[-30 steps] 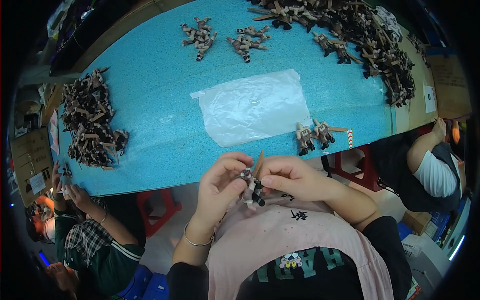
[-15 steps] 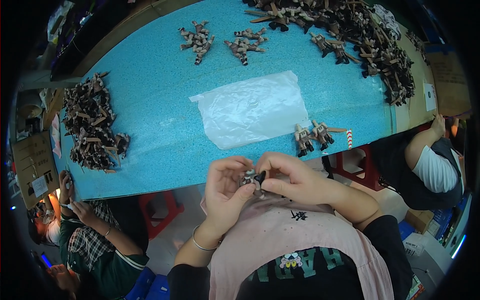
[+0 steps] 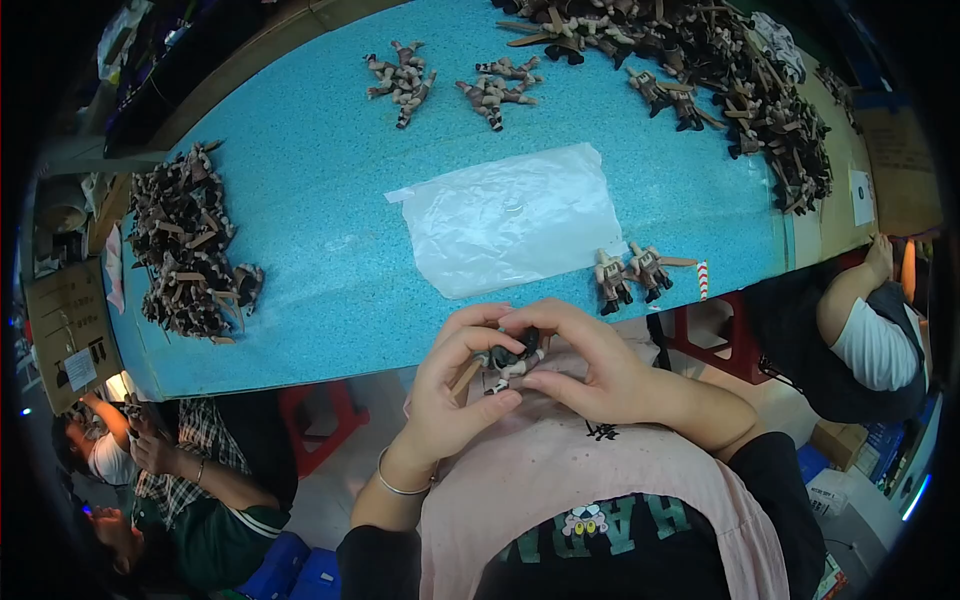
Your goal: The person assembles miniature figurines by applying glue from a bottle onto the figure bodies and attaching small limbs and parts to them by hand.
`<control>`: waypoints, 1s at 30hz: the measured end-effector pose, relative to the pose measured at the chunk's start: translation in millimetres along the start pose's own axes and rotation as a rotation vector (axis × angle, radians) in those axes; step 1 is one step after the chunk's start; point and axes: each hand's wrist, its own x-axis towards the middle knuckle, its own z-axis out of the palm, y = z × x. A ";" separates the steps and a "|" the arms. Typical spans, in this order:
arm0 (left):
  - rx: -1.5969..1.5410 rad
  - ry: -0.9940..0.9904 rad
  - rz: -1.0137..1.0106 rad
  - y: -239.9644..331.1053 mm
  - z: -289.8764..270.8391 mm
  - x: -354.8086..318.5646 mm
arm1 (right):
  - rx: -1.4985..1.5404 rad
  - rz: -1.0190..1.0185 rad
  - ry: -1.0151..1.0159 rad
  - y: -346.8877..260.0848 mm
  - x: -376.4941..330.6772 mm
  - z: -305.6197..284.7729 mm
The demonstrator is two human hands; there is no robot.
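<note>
A small toy figure point(image 3: 512, 368) with pale limbs and a dark part on top is held between both my hands, just in front of the table edge. My left hand point(image 3: 452, 385) curls round its left side, and a flat brown piece shows by those fingers. From the other side my right hand point(image 3: 590, 362) grips the figure with thumb and fingers. The fingers partly cover it. Close beyond my right hand, two similar figures point(image 3: 612, 278) lie side by side on the blue table point(image 3: 310, 300). A crumpled translucent plastic sheet point(image 3: 510, 222) lies ahead of my hands.
A heap of figures point(image 3: 185, 240) covers the table's left end, and a larger pile point(image 3: 765, 110) fills the far right. Two small clusters point(image 3: 400, 82) lie at the far middle. Co-workers sit on both sides, near red stools point(image 3: 325, 425).
The figure has been turned in my hands, so more of its dark part and a brown piece show. My fingers have shifted around it. At the left, the co-worker's hands have moved down.
</note>
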 end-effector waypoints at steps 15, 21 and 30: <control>0.169 0.048 0.197 -6.4 1.7 5.5 | -0.062 -0.088 0.059 3.5 3.9 2.0; 0.201 0.084 0.165 -4.6 -0.2 6.7 | -0.011 -0.036 0.031 4.1 12.2 -1.1; 0.217 0.241 0.211 -1.9 -22.4 -3.8 | -0.530 0.085 0.309 4.8 104.8 -64.0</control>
